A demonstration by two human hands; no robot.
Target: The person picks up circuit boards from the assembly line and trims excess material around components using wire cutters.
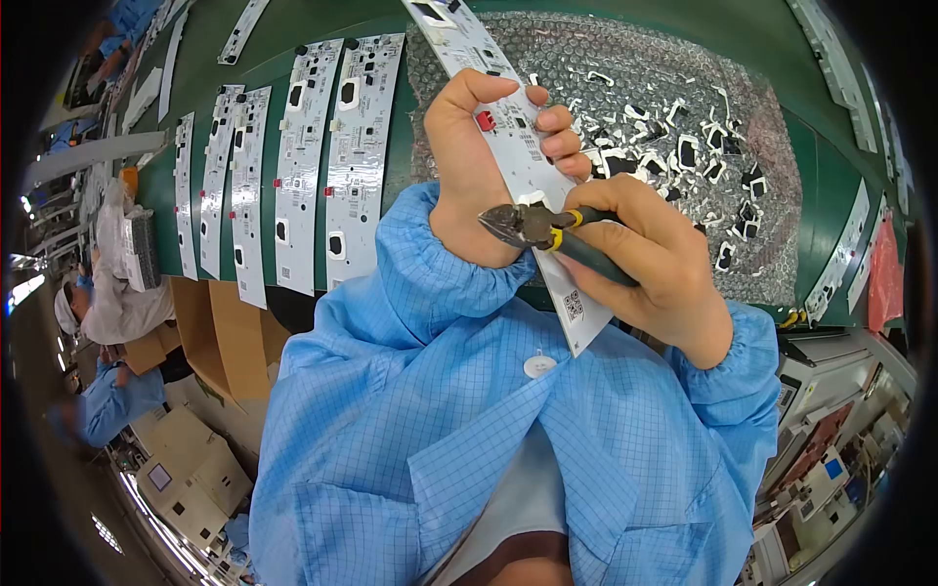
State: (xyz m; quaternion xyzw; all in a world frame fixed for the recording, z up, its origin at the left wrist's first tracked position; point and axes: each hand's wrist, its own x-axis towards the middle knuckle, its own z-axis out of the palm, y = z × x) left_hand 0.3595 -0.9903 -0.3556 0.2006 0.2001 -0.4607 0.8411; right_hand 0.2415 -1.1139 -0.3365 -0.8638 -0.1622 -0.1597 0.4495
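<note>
My left hand [489, 137] is wrapped round a long white circuit board [503, 146], which slants from upper left to lower right in front of me. The board carries a red connector, dark chips and a QR code near its lower end. In my right hand [645, 254] is a pair of diagonal cutters [532, 227] with yellow and black handles. Their jaws point left, over the board's lower half, close to my left wrist. Whether the jaws touch the board, I cannot tell. Beyond both hands lies bubble wrap [508, 39] scattered with small white and black cut-off pieces [684, 151].
Several similar boards [357, 146] lie side by side on the green table [264, 78] at left. More boards [842, 244] and a red plastic bag [884, 269] are at right. A cardboard box [220, 332] stands below the table's left edge. Other people [107, 396] are far left.
</note>
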